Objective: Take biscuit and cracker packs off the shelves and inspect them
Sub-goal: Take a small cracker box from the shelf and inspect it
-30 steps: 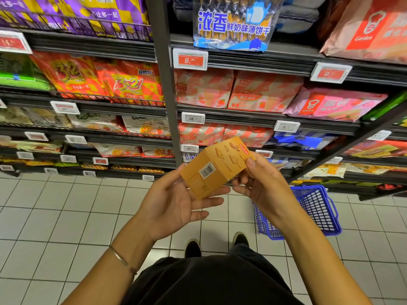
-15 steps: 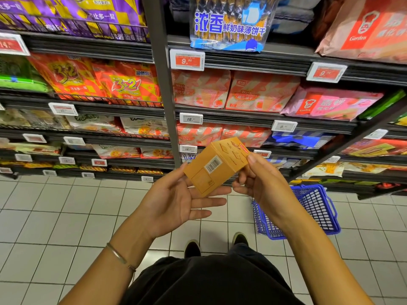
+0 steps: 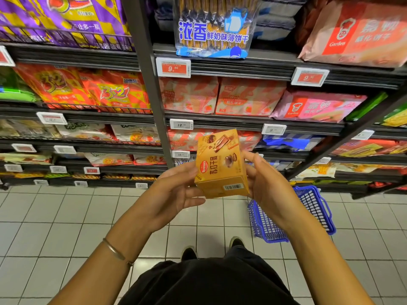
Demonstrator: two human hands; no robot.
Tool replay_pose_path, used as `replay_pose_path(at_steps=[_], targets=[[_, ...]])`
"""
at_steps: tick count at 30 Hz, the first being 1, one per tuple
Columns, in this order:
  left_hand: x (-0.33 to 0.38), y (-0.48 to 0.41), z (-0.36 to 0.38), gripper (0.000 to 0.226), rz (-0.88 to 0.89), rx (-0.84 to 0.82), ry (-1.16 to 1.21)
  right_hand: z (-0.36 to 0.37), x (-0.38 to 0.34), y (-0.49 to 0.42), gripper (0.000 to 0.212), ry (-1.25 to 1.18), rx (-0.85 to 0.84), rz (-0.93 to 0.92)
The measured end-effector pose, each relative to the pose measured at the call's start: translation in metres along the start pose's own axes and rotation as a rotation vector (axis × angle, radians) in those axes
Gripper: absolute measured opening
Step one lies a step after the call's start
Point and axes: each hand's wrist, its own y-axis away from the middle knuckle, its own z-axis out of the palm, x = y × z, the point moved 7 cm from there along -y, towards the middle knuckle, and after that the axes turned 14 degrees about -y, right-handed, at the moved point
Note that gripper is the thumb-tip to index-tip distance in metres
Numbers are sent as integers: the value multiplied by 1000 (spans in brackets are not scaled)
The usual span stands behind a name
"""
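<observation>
I hold an orange biscuit box [image 3: 221, 166] upright at chest height in front of the shelves, its printed front facing me and a barcode on its lower face. My left hand [image 3: 174, 194] holds the box's lower left corner between the thumb and the fingers beneath it. The right edge is gripped by my right hand [image 3: 269, 188], thumb in front and fingers hidden behind the box. Biscuit and wafer packs fill the shelves, among them a blue-lettered pack [image 3: 214, 36] and pink wafer bags [image 3: 248, 96].
A blue shopping basket [image 3: 317, 208] stands on the tiled floor [image 3: 55, 227] to the right of my feet. A grey shelf upright [image 3: 149, 95] rises just behind the box. Price tags line the shelf edges [image 3: 242, 124].
The box has been turned from lying tilted with its barcode end towards me to standing upright with its printed front facing me. Both hands have shifted around it and risen slightly.
</observation>
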Motion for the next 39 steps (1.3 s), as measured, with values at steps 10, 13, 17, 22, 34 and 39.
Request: replay_pose_path(at_steps=[10, 13, 17, 22, 34, 39], targets=[[112, -20, 22, 60, 313, 168, -361, 18, -101, -37, 62, 105, -143, -221], [171, -18, 41, 51, 502, 244, -449, 39, -165, -41, 61, 171, -260, -371], [265, -2, 74, 45, 803, 394, -603, 68, -252, -37, 63, 220, -364, -585], [365, 29, 126, 58, 1096, 490, -751, 104, -364, -18, 82, 252, -383, -897], [510, 60, 180, 45, 1342, 810, -1032, 167, -550, 18, 53, 746, -336, -1399], [587, 81, 173, 39, 1408, 1080, -1342, 184, -610, 5, 54, 683, -218, -1535]])
